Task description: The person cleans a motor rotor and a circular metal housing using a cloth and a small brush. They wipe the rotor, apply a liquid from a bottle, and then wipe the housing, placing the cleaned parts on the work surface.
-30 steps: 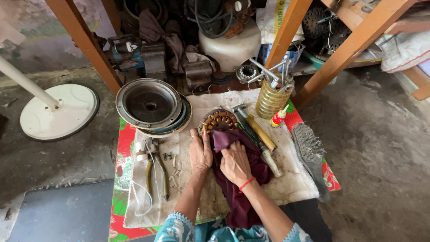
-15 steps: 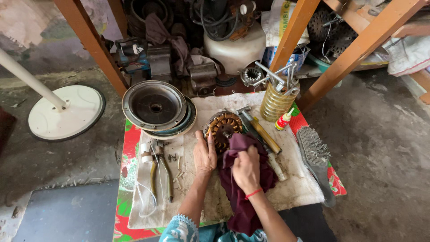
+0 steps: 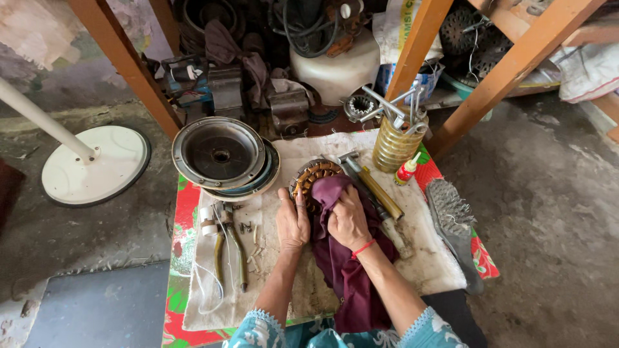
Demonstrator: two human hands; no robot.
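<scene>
Right hand [image 3: 348,219] has pushed the maroon cloth [image 3: 345,270] onto the stator [image 3: 313,177].

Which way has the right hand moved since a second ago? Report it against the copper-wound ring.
Yes. The right hand, gripping the maroon cloth, has moved forward, away from the person, onto the copper-wound ring.

Maroon cloth [image 3: 345,270], copper-coloured winding [image 3: 311,175], white base [image 3: 97,169]

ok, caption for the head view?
Right hand rubs a maroon cloth over a wound coil; left hand steadies it.
</scene>
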